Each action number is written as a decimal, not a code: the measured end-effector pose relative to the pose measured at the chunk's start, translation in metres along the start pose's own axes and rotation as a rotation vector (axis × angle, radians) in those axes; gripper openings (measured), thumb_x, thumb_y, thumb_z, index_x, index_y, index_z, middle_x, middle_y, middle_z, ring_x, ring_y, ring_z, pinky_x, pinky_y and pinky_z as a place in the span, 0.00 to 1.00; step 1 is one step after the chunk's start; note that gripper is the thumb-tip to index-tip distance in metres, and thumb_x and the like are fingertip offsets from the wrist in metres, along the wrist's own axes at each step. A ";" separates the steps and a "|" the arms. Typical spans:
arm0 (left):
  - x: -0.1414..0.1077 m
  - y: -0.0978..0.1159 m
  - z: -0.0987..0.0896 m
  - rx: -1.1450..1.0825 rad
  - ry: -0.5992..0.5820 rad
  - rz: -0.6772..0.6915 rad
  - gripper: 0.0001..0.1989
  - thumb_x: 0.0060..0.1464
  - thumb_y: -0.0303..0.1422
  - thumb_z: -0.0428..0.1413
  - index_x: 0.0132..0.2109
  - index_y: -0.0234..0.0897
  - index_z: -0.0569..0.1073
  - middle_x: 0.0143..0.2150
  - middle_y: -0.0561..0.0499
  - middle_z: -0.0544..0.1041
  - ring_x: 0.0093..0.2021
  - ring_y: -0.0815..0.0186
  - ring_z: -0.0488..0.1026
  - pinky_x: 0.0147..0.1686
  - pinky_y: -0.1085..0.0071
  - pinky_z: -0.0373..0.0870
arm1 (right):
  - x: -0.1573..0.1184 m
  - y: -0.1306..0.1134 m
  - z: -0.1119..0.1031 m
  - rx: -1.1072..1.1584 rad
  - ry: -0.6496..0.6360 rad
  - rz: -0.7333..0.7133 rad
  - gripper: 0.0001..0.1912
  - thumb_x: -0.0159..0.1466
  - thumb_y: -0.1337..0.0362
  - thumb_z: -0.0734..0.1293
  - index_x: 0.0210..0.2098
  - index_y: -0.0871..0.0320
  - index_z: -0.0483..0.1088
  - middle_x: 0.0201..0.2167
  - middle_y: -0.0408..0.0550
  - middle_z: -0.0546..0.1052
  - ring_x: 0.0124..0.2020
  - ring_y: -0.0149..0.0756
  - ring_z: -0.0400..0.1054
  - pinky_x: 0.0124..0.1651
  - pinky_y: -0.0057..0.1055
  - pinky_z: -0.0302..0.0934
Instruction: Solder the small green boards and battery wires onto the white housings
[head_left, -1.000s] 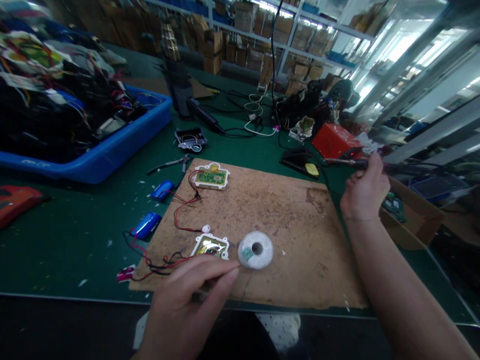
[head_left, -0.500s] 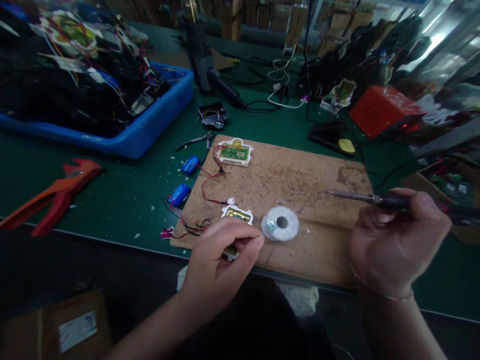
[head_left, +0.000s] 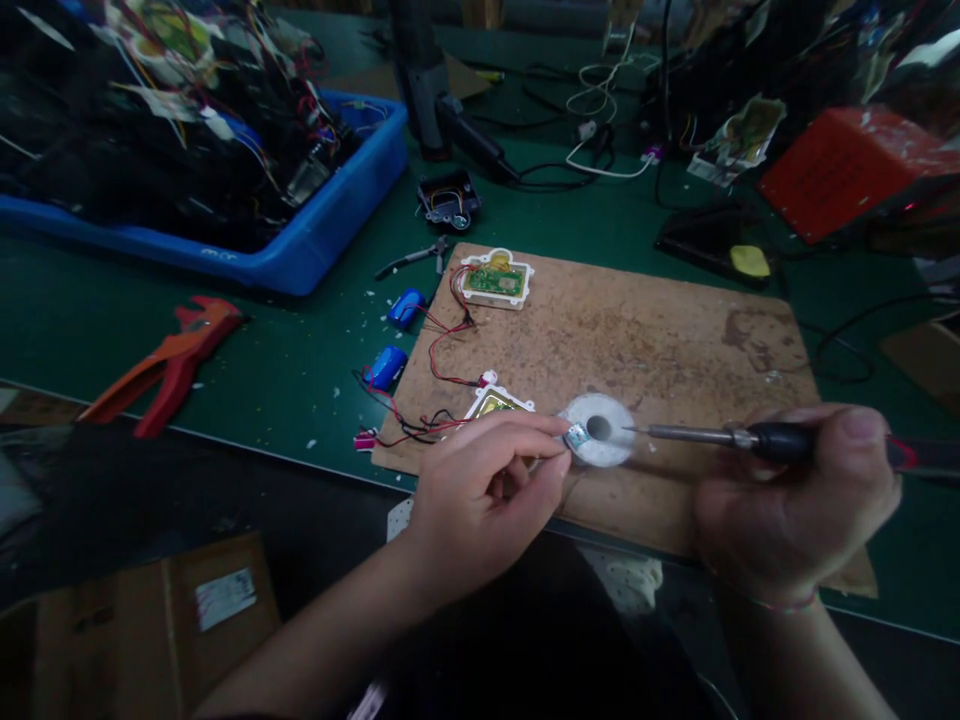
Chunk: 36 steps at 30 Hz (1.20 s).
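Potentially, the chip (head_left: 577,435), on the left side of the spool (head_left: 613,452), could skid off if nudged. The left hand (head_left: 489,485) pinches narrowly beside it; whether it holds anything, I cannot tell. The right hand (head_left: 801,512) grips the iron (head_left: 705,436), its tip by the spool's right edge; an overreach could burn the left fingertips (head_left: 558,467).

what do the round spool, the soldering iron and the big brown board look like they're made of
Spool: probably plastic, fairly matt; its flange is pale and cloudy.
Soldering iron: the slim shaft looks like metal, with a dull grey sheen; the dark handle could be plastic or rubber.
Board: seemingly wood fibre, matt and worn, given its flat brown, stained face.
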<state>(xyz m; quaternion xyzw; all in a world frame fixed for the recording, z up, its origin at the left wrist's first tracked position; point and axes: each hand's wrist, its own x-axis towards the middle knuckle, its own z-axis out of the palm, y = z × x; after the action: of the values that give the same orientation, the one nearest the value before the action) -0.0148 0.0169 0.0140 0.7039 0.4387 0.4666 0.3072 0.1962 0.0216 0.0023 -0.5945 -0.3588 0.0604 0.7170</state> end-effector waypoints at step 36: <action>0.008 -0.016 -0.005 0.001 -0.217 0.095 0.06 0.62 0.22 0.61 0.38 0.37 0.75 0.49 0.51 0.87 0.37 0.71 0.84 0.40 0.75 0.80 | -0.016 0.000 -0.003 0.016 -0.029 -0.041 0.08 0.56 0.63 0.69 0.22 0.55 0.68 0.18 0.37 0.69 0.17 0.29 0.60 0.20 0.30 0.53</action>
<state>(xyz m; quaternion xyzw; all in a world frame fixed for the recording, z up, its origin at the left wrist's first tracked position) -0.0236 0.0314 0.0053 0.7704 0.3693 0.4016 0.3299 0.1861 0.0113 -0.0046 -0.5804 -0.3808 0.0573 0.7175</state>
